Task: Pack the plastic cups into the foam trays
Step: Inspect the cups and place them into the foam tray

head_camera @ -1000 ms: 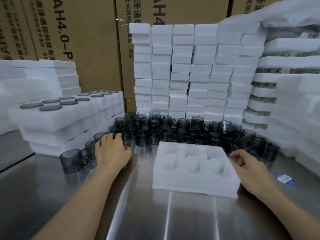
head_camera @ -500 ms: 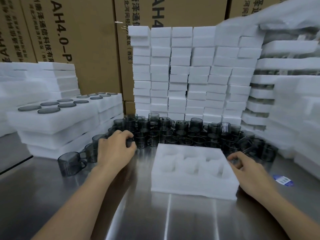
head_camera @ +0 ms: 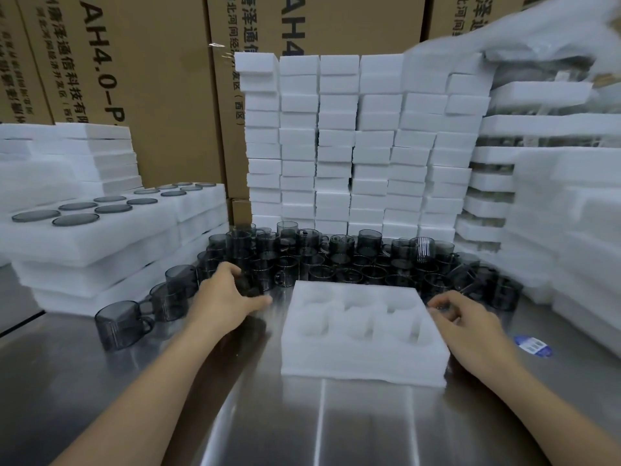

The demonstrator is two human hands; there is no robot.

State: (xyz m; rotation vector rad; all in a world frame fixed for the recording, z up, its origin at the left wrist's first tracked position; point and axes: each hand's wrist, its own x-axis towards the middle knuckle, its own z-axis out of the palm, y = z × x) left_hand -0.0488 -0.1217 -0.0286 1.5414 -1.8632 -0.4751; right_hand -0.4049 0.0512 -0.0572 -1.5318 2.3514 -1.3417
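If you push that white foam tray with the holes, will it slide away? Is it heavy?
Probably very light: the foam tray is white foam with six hollow pockets. It would likely slide easily on the shiny metal table. Fuzzy edges suggest it dents.

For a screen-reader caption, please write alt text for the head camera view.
An empty white foam tray lies on a steel table between a person's hands; the left hand grips a dark cup at the pile of cups behind, the right hand curls at the tray's right edge.

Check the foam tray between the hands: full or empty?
Empty. All six pockets of the foam tray show bare white foam, nothing inside.
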